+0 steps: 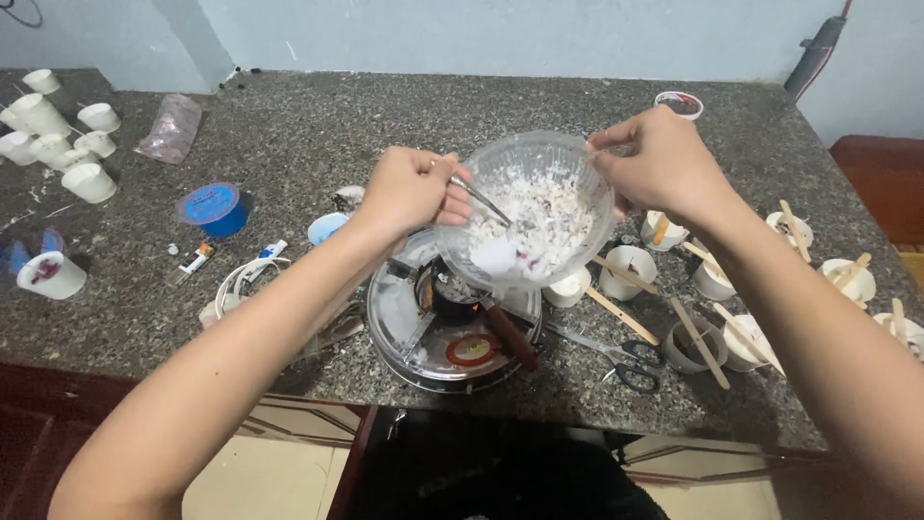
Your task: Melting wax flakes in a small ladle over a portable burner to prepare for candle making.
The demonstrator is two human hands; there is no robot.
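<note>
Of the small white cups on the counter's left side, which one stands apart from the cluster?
The white cup nearest the counter's front left edge. It stands alone, with something dark reddish inside, while the other cups bunch together at the far left corner.

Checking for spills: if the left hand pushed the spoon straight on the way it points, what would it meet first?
Likely the white wax flakes inside the clear bowl; the left hand aims its metal spoon down-right into them, though depth is unclear.

White flakes point(539, 217) in clear bowl point(577, 159); speckled grey counter point(318, 135)
</note>
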